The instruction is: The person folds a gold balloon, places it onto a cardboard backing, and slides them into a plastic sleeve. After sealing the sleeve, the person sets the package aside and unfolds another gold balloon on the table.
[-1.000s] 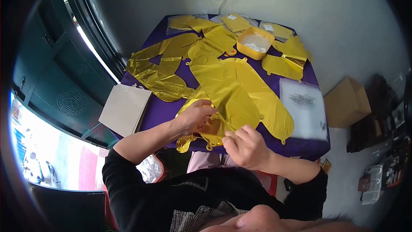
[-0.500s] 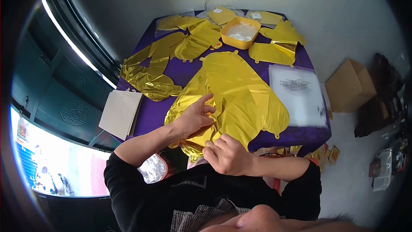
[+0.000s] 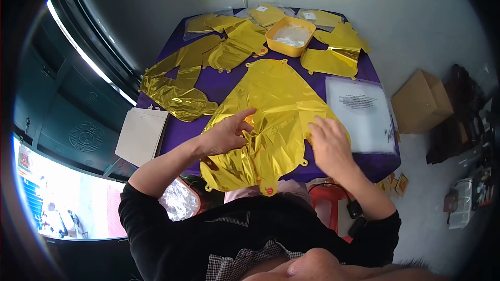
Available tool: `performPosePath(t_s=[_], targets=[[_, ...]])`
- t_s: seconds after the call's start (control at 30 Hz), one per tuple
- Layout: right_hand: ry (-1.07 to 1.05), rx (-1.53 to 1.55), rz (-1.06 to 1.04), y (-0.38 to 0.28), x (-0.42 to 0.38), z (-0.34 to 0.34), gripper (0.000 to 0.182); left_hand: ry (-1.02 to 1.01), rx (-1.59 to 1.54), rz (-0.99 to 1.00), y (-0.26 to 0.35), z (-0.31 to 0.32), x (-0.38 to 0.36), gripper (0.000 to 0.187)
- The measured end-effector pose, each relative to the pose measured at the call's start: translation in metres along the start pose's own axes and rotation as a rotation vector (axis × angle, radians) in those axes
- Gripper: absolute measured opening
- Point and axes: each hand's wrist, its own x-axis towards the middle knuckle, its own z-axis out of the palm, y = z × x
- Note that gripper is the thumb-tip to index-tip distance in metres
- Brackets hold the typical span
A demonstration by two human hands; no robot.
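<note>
A large, flat gold foil balloon [image 3: 276,91] lies wrinkled across the front of the table, its tabbed lower end hanging at the edge near my lap. My left hand [image 3: 226,134] rests on its left side, index finger stretched out and the other fingers loosely bent. Over the right lobe of the foil is my right hand [image 3: 330,143], fingers apart and slightly curved, tips touching the foil. The right thumb is hidden. A small red dot shows on the balloon's bottom tab.
More gold foil balloons [image 3: 179,101] lie at the left and back of the purple-covered table [image 3: 219,84]. A yellow tub [image 3: 286,48] holds white pieces. Printed clear bags [image 3: 359,119] lie right, cards [image 3: 141,135] left. A cardboard box [image 3: 422,96] and red stool [image 3: 327,198] stand nearby.
My right hand has left the foil's lower edge and moved up and right, its fist loosened. The bottom of the balloon is spread flatter. My left hand shifted slightly left.
</note>
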Motion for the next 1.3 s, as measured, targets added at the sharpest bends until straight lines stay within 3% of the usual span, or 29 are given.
performPosePath(t_s=[0.13, 0.57, 1.3], targets=[[-0.199, -0.119, 0.074, 0.027, -0.012, 0.005, 0.041, -0.039, 0.107, -0.002, 0.010, -0.006, 0.005, 0.085], [-0.204, -0.043, 0.054, -0.014, -0.015, 0.002, 0.040, -0.102, 0.193, -0.004, 0.008, -0.034, -0.010, 0.082], [-0.218, -0.067, 0.124, 0.005, -0.024, -0.006, 0.041, -0.111, 0.233, 0.048, -0.015, -0.038, -0.008, 0.076]])
